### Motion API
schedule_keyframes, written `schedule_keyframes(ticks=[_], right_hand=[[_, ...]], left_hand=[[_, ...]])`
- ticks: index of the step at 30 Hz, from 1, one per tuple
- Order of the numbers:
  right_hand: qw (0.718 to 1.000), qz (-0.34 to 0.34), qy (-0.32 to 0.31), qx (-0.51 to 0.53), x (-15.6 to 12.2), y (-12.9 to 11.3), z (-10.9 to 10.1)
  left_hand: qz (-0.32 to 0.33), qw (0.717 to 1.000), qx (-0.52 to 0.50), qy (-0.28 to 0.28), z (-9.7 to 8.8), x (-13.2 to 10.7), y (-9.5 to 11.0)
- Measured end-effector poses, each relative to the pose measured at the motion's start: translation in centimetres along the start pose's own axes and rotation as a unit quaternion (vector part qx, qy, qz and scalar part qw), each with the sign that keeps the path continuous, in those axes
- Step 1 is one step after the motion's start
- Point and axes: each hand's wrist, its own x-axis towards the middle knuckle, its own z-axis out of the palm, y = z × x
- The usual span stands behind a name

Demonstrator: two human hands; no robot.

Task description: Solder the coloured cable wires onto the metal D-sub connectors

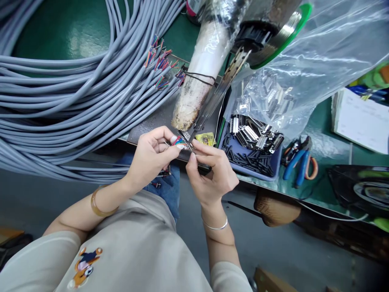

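My left hand (pixel 153 152) is closed, its thumb and fingertips pinching a bundle of thin coloured wires (pixel 180 140) at the end of a cable. Against these wires sits a small metal multi-pin connector (pixel 184 136), partly covered by fingers and the tool above. My right hand (pixel 212 170) is closed too, thumb and index finger pinching at the connector's right end; the exact grip is partly hidden. Directly over the connector, the dark tip of a soldering iron (pixel 209 101) points down. Beside it hangs a whitish wrapped tube (pixel 194 77) with a scorched end.
Many grey cables (pixel 75 97) with stripped ends cover the left side. To the right, a blue tray (pixel 275 172) holds connectors and black sleeves under plastic film (pixel 331 52). Farther right lie pliers (pixel 299 162) and a paper pad (pixel 361 117). A solder spool (pixel 291 32) stands behind.
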Motion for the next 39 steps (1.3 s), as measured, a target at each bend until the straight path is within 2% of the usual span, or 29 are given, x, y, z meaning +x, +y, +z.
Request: schedule_keyframes(ticks=[10,16,22,25,29,33,36,39], right_hand=[[0.999,-0.020,-0.024,-0.030,0.4,-0.5,-0.8],[0.992,-0.084,-0.031,-0.093,0.3,-0.4,-0.7],[0.992,-0.084,-0.034,-0.092,-0.2,-0.1,-0.9],[0.997,-0.049,-0.038,-0.045,-0.6,0.1,-1.3],[0.996,0.067,-0.038,0.039,-0.5,0.3,-2.3],[0.969,0.177,-0.134,0.105,0.7,0.1,-3.1],[0.946,0.203,-0.193,0.166,1.7,-0.2,-3.3],[0.940,0.213,-0.191,0.187,2.1,-0.4,-3.4]], left_hand=[[0.004,1.000,0.000,-0.016,-0.1,-0.2,0.8],[-0.022,0.999,-0.004,-0.023,-0.4,0.0,0.3],[-0.011,0.999,0.001,-0.043,-0.3,0.0,0.1],[-0.007,0.998,0.006,-0.057,-0.2,-0.3,0.1],[0.007,0.993,0.055,-0.100,-0.4,-1.0,-0.2],[0.032,0.980,0.111,-0.159,-0.7,-1.8,-0.6],[0.045,0.971,0.136,-0.193,-1.1,-2.2,-0.7],[0.044,0.976,0.113,-0.181,-1.4,-2.5,-0.7]])
